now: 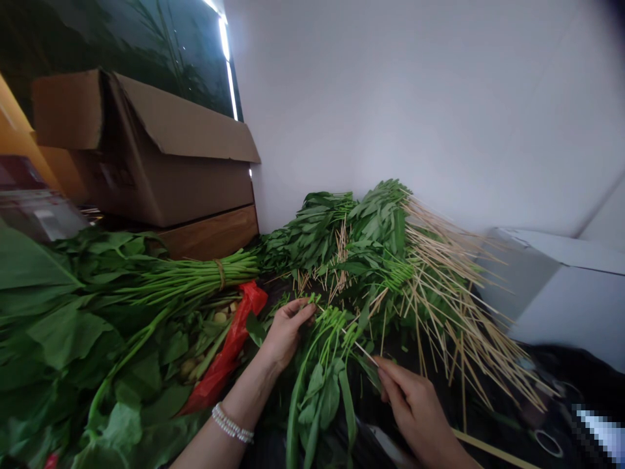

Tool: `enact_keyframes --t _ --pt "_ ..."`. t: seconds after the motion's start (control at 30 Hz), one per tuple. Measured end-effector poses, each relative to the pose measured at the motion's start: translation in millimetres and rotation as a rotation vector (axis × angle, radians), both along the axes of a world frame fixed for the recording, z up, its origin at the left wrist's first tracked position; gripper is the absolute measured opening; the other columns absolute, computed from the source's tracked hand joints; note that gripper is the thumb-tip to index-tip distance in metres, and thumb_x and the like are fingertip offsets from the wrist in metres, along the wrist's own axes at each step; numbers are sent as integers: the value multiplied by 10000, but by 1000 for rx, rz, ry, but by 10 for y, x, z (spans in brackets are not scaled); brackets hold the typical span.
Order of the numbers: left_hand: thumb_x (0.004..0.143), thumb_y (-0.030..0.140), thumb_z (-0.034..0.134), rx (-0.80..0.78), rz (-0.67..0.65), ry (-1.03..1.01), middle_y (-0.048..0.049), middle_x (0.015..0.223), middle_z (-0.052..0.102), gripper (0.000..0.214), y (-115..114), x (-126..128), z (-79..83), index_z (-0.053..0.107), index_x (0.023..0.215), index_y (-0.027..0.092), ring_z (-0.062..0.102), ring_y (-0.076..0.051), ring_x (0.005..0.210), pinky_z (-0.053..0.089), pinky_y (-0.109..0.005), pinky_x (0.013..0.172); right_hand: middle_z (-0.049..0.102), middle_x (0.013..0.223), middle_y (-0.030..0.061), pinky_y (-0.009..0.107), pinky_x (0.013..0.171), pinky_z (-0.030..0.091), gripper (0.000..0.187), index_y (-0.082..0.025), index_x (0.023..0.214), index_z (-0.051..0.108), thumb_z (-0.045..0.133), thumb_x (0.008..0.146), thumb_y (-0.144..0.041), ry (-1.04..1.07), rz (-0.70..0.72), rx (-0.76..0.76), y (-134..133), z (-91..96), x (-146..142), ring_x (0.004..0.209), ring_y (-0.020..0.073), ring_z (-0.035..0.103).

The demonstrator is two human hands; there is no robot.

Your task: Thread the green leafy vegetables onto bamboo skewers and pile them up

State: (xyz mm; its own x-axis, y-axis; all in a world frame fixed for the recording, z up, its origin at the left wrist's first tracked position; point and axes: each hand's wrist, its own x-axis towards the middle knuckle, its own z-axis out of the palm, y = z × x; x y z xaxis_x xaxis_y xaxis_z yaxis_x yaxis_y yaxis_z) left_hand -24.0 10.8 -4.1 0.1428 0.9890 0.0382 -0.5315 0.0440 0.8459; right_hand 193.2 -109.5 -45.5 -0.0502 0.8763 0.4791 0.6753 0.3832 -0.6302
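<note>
Leafy green stems [336, 326] hang in a small bunch between my two hands, threaded on a thin wooden skewer [365, 353]. My right hand [407, 397] pinches the skewer's lower right end. At its upper left end, my left hand [289, 329] has thumb and forefinger closed at a short piece of green stem [313, 298]. The leaves of the bunch droop toward me. Just beyond my hands lies a pile of skewered greens [385, 260], with many bare skewer ends [454, 293] sticking out to the right.
To the left lie large leafy greens [73, 326] and a tied bundle of stems [209, 275]. Beside them is a red plastic bag [224, 358]. An open cardboard box [190, 182] stands behind at left, and a white box [566, 280] at right. A white wall [415, 98] rises behind.
</note>
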Motion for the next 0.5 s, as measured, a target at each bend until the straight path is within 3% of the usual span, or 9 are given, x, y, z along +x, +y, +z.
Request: enact_keyframes --t 0.5 --pt "528 243 881 -59 -28 4 6 660 686 276 -49 29 48 714 720 135 546 -60 554 406 -185 578 613 626 9 219 565 497 364 -186 1110 660 384 955 -365 7 -1 -9 -3 -7 -7 549 139 590"
